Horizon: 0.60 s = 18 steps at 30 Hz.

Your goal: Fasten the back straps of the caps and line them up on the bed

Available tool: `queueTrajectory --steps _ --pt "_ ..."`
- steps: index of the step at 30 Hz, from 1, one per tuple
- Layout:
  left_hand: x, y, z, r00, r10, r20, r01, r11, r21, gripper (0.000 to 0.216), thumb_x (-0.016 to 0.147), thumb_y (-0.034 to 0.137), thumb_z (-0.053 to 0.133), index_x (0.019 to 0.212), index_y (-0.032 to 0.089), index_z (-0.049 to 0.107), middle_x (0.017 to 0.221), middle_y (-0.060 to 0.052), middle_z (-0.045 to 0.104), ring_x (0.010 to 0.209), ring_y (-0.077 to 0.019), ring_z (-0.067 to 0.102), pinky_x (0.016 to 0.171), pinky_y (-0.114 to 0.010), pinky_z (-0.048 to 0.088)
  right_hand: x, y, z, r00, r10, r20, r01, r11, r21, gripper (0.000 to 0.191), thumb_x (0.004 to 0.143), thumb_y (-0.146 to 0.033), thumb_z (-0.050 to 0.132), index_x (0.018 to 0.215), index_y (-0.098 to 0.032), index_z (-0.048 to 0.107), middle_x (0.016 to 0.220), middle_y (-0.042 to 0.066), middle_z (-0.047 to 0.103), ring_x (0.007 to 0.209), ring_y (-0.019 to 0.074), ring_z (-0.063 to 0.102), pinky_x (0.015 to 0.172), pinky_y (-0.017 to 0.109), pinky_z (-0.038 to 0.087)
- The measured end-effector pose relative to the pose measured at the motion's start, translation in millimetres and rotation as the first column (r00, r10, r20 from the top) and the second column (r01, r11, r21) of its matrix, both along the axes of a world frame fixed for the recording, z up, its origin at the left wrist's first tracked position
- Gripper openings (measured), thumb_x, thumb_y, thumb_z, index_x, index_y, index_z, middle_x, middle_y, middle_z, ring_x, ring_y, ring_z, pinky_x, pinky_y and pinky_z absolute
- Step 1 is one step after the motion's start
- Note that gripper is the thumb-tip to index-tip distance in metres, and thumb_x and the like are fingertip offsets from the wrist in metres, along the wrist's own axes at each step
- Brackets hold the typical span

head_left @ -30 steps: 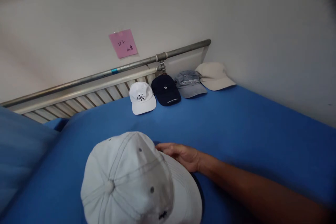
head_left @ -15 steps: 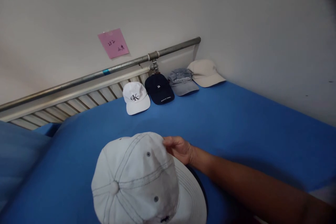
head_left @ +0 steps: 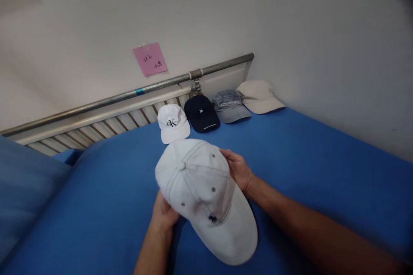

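Observation:
A pale white cap (head_left: 203,195) with dark stitching and a small dark logo is held above the blue bed cover (head_left: 306,159), its brim pointing toward me and to the right. My left hand (head_left: 164,213) grips its near left edge from below. My right hand (head_left: 238,169) holds its far right side, fingers curled on the crown. Beyond it a row of caps lies at the head of the bed: a white cap with black letters (head_left: 173,122), a navy cap (head_left: 201,113), a grey cap (head_left: 229,105) and a beige cap (head_left: 260,96).
A metal rail (head_left: 129,93) and a slatted headboard (head_left: 97,124) run along the wall behind the bed. A pink note (head_left: 150,59) is stuck on the wall above. A blue pillow or folded cover (head_left: 22,189) lies at the left.
The cap has moved up and away from me and turned, its brim now toward the lower right. My left hand has come into view and taken the cap's left side.

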State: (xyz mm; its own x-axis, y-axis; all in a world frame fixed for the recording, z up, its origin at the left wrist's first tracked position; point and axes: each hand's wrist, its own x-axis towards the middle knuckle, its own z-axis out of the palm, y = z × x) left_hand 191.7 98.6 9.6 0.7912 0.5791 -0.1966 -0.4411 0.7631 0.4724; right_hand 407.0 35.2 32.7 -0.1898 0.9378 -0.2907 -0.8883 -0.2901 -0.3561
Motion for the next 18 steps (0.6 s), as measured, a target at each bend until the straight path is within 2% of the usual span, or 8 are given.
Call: queueTrajectory --steps 3,6,8,11,14,18 --pt "0 1 -3.1 0.99 0.129 -0.048 -0.132 0.988 -0.076 0.03 0.091 0.027 0.046 0.105 0.016 0.071 0.101 -0.008 0.074 0.107 -0.0234 0.064 0.105 -0.037 0.039 4 3 0.7 0.997 -0.043 0.067 0.044 0.999 -0.005 0.031 0.083 -0.035 0.047 0.095 -0.015 0.068 0.086 0.006 0.073 0.098 0.023 0.065 0.097 0.038 0.041" --pt "4 -1 0.1 0.949 0.301 -0.095 -0.312 0.941 -0.134 0.031 0.091 0.028 0.045 0.099 0.017 0.073 0.093 -0.007 0.076 0.096 -0.0222 0.069 0.102 -0.038 0.043 2 6 -2.6 0.985 -0.067 0.156 0.066 0.998 0.01 0.029 0.078 -0.037 0.052 0.089 -0.017 0.069 0.084 0.005 0.073 0.099 0.025 0.065 0.095 0.039 0.043" --pt "5 -3 4.9 0.927 0.366 -0.088 -0.376 0.913 -0.158 0.036 0.093 0.03 0.041 0.092 0.017 0.074 0.088 -0.007 0.076 0.09 -0.0214 0.07 0.098 -0.038 0.045 0 8 -5.1 0.971 -0.102 0.214 0.098 0.995 0.027 0.027 0.075 -0.038 0.054 0.087 -0.018 0.069 0.082 0.005 0.073 0.098 0.0255 0.065 0.093 0.039 0.044" --pt "5 -4 12.2 0.921 0.385 -0.057 -0.389 0.903 -0.182 0.043 0.095 0.031 0.037 0.085 0.015 0.075 0.084 -0.008 0.076 0.083 -0.02 0.071 0.093 -0.036 0.048 -2 11 -6.8 0.953 -0.147 0.263 0.146 0.989 0.023 0.024 0.072 -0.037 0.056 0.083 -0.02 0.068 0.08 0.003 0.073 0.096 0.0255 0.065 0.09 0.037 0.045" --pt "2 -4 16.4 0.917 0.396 -0.046 -0.397 0.897 -0.193 0.039 0.095 0.025 0.039 0.083 0.014 0.074 0.081 -0.007 0.076 0.077 -0.0164 0.072 0.09 -0.03 0.05 -2 14 -6.9 0.947 -0.154 0.281 0.161 0.987 -0.002 0.02 0.07 -0.035 0.057 0.079 -0.02 0.067 0.079 0.004 0.073 0.093 0.0258 0.065 0.087 0.037 0.046" --pt "1 -3 17.8 0.918 0.396 -0.029 -0.394 0.899 -0.19 0.035 0.095 0.021 0.04 0.087 0.013 0.074 0.082 -0.006 0.076 0.079 -0.0156 0.072 0.089 -0.027 0.05 -3 16 -7.7 0.942 -0.15 0.3 0.167 0.985 -0.034 0.017 0.068 -0.034 0.058 0.075 -0.021 0.065 0.077 0.004 0.072 0.091 0.0255 0.065 0.085 0.036 0.047"
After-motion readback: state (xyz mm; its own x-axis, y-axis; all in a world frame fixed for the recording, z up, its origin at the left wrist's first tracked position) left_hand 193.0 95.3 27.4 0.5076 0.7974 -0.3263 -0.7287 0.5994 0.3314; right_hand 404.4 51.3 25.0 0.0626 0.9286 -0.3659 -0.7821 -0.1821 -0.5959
